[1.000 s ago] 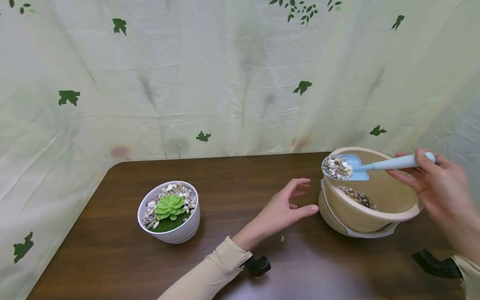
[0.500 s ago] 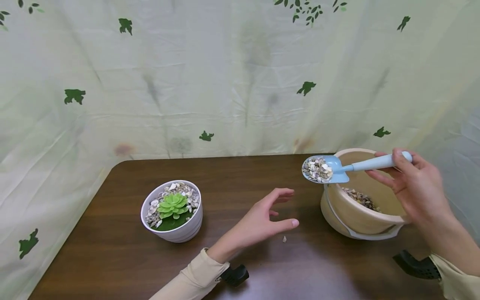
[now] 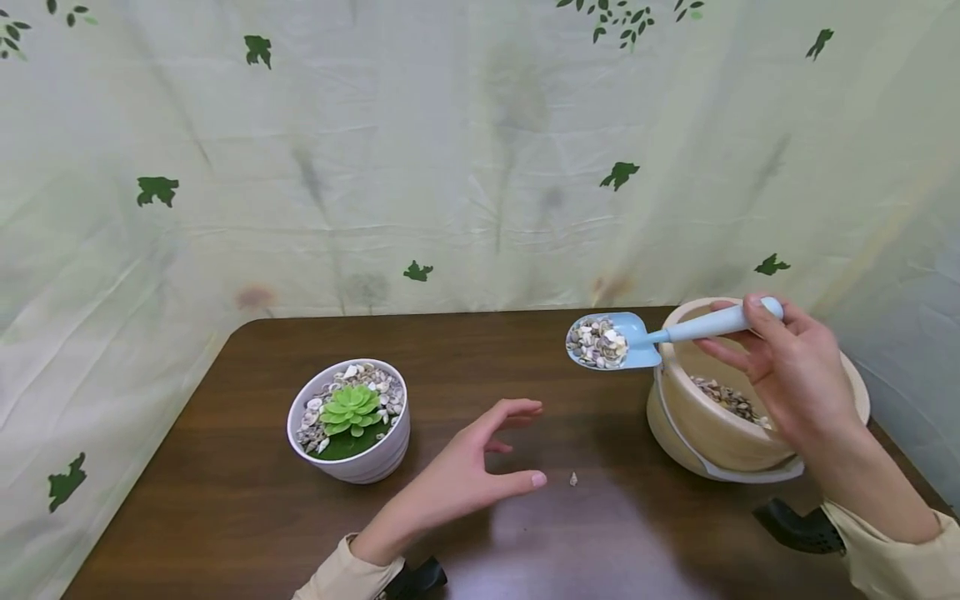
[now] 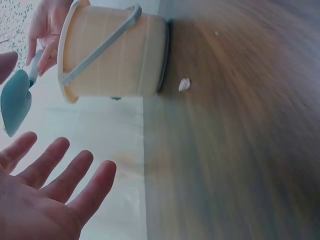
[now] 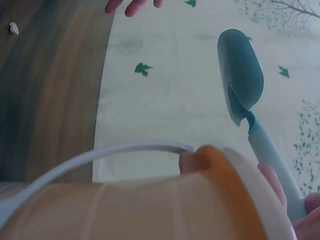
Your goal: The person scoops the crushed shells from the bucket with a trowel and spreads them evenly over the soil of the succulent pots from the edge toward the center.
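My right hand (image 3: 798, 367) grips the pale handle of a light blue scoop (image 3: 637, 340), whose blade carries a heap of small shells (image 3: 597, 342). The hand is above the near side of a beige bucket (image 3: 720, 446), and the blade has come out past the bucket's left rim. More shells (image 3: 727, 398) lie inside the bucket. Over the table, my left hand (image 3: 461, 467) has its fingers spread and holds nothing. To its left stands a white pot (image 3: 375, 458) with a green succulent (image 3: 352, 408) and shells around part of the plant.
A single shell (image 3: 573, 479) lies on the brown wooden table (image 3: 247, 500), between my left hand and the bucket. A grey handle (image 4: 102, 50) hangs down the bucket's side. Behind the table hangs a pale cloth (image 3: 450, 167) with a leaf print.
The loaded scoop has moved left, from over the bucket's rim to beyond it, in my right hand. My left hand has also moved left, away from the bucket toward the pot.
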The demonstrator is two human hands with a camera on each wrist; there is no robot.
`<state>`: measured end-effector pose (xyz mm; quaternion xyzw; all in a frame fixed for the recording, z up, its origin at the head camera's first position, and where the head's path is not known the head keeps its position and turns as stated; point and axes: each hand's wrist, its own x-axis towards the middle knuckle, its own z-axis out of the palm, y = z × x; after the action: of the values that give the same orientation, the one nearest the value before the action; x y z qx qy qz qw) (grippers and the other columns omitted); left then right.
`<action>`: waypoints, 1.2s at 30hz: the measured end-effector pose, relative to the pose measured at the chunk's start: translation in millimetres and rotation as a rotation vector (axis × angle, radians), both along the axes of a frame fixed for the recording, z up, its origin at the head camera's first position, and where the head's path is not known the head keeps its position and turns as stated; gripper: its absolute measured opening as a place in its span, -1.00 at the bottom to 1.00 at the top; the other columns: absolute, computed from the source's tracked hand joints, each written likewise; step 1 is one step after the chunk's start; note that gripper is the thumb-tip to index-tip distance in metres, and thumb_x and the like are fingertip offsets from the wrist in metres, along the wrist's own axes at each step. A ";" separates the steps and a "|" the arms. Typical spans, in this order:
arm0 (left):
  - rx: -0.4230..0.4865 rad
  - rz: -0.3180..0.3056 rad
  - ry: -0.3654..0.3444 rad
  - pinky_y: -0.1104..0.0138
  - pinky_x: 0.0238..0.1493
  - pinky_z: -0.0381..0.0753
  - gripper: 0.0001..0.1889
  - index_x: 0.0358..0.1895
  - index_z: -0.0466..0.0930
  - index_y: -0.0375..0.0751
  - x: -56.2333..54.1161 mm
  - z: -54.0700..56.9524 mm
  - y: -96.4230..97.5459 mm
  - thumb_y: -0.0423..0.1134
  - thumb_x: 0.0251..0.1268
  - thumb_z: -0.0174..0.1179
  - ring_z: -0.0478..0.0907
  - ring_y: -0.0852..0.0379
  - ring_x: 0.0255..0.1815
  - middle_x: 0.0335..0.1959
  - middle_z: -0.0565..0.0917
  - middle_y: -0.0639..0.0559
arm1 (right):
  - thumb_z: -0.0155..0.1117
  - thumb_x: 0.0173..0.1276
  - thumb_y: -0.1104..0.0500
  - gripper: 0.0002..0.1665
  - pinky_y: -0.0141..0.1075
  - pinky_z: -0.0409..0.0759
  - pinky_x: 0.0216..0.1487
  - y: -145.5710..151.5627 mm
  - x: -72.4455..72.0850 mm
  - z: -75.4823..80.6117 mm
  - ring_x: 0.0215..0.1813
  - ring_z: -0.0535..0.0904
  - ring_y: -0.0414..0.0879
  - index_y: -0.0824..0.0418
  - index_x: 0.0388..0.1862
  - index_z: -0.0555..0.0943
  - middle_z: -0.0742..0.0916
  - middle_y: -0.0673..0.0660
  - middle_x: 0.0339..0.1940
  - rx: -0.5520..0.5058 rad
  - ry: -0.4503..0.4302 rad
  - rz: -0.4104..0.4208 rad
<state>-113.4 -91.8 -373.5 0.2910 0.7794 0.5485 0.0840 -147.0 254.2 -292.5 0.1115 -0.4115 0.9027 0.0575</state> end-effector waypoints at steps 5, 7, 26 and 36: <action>-0.023 0.018 0.026 0.12 0.18 0.47 -0.33 0.34 0.33 0.31 12.0 -0.5 -20.9 -0.08 0.18 0.42 0.35 0.20 0.33 0.29 0.44 0.35 | 0.03 0.50 0.37 -0.84 0.04 0.56 -0.04 -11.1 -1.1 2.5 0.00 0.67 0.17 0.41 -0.33 0.46 0.68 0.32 -0.23 0.034 0.012 0.024; -0.023 0.023 0.035 0.11 0.18 0.46 -0.34 0.34 0.33 0.31 16.7 -0.5 -28.9 -0.09 0.19 0.41 0.36 0.17 0.33 0.29 0.45 0.34 | 0.04 0.51 0.36 -0.81 0.03 0.57 -0.05 -15.4 -1.2 2.9 -0.01 0.68 0.14 0.37 -0.37 0.43 0.68 0.30 -0.23 0.045 0.011 0.024; 0.138 -0.109 -0.015 0.23 0.19 0.45 -0.39 0.37 0.30 -0.25 58.4 -26.0 -119.4 -0.56 0.25 0.18 0.39 0.02 0.34 0.31 0.45 -0.18 | 0.11 0.50 0.29 -0.89 -0.03 0.60 -0.08 -64.8 -0.6 -3.6 0.00 0.67 -0.01 0.35 -0.23 0.46 0.60 0.19 -0.17 0.152 -0.011 0.022; 0.046 0.008 0.011 0.27 0.13 0.49 -0.40 0.37 0.31 -0.28 77.3 -32.8 -179.2 -0.61 0.24 0.12 0.38 0.15 0.33 0.31 0.43 -0.25 | 0.12 0.51 0.24 -0.89 -0.01 0.61 -0.07 -89.1 -1.7 -10.9 -0.02 0.67 -0.04 0.29 -0.19 0.49 0.66 0.16 -0.14 0.241 -0.038 0.012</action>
<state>-36.0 -271.0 -406.3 0.2930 0.7680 0.5651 0.0708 -148.7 165.0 -303.4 0.1028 -0.5175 0.8489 0.0306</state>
